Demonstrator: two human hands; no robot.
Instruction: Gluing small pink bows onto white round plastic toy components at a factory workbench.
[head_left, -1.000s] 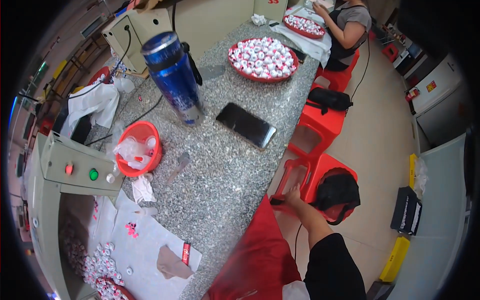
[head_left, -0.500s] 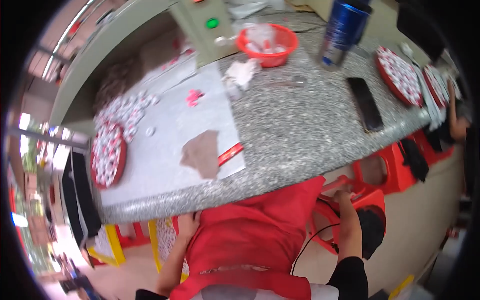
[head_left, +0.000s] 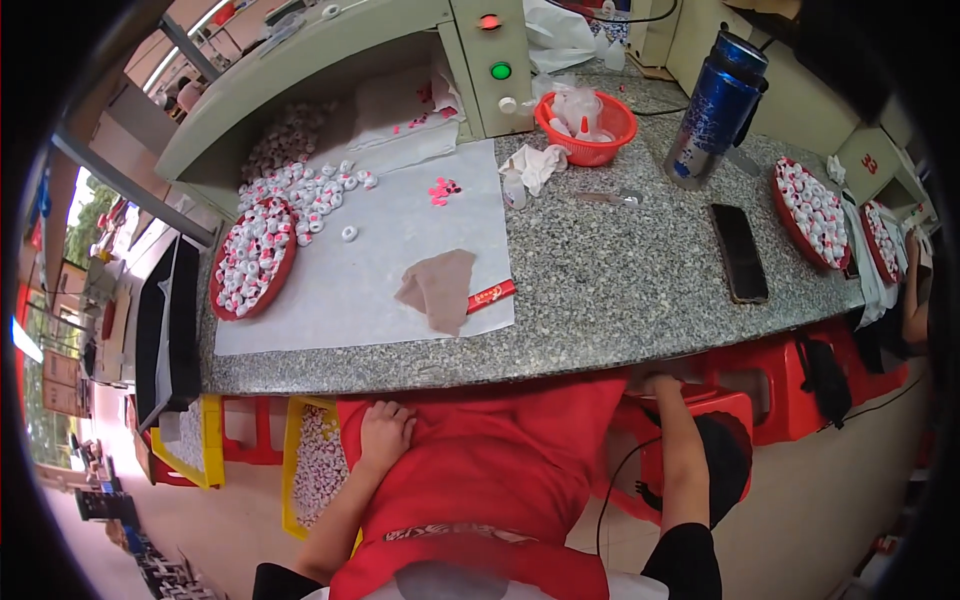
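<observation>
Head view: the red stool stands under the desk edge, and the right hand rests on its seat rim; whether its fingers are curled or spread cannot be told. The left hand lies on the red apron, fingers loosely together, holding nothing. On the desk above lie a brown cloth and a black phone.

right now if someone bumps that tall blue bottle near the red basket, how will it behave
The blue bottle stands upright and is tall for its narrow base, so a sideways knock would probably tip it. Its round body would likely roll on the granite counter. Its shiny, metal-looking surface may be slippery; how full it is cannot be seen.
</observation>
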